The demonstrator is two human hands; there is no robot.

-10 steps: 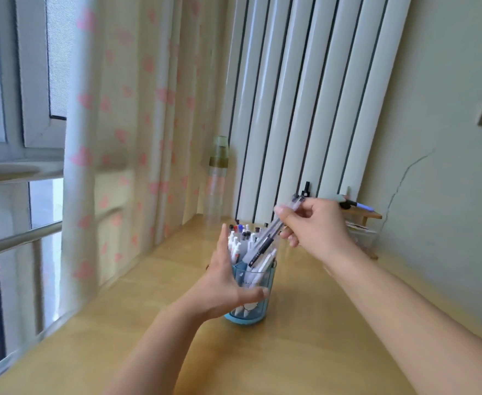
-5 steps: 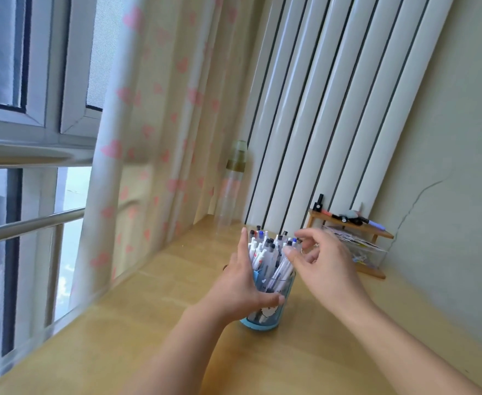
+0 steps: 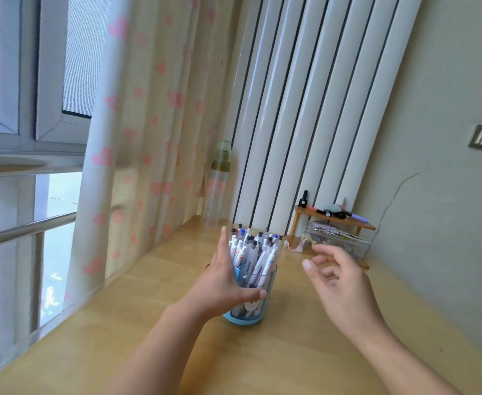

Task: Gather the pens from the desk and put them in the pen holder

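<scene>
Where left hand (image 3: 225,286) grips, holder (image 3: 255,283) hidden.

Under both hands, the desk (image 3: 154,332) is smooth, pale wood with a soft sheen. Against the left hand (image 3: 222,283), the pen holder (image 3: 258,283) is clear glossy plastic; beyond it, the curtain (image 3: 148,132) is thin matt cloth.

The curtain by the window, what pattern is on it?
Pink hearts on the cream curtain, seen in the head view.
</scene>
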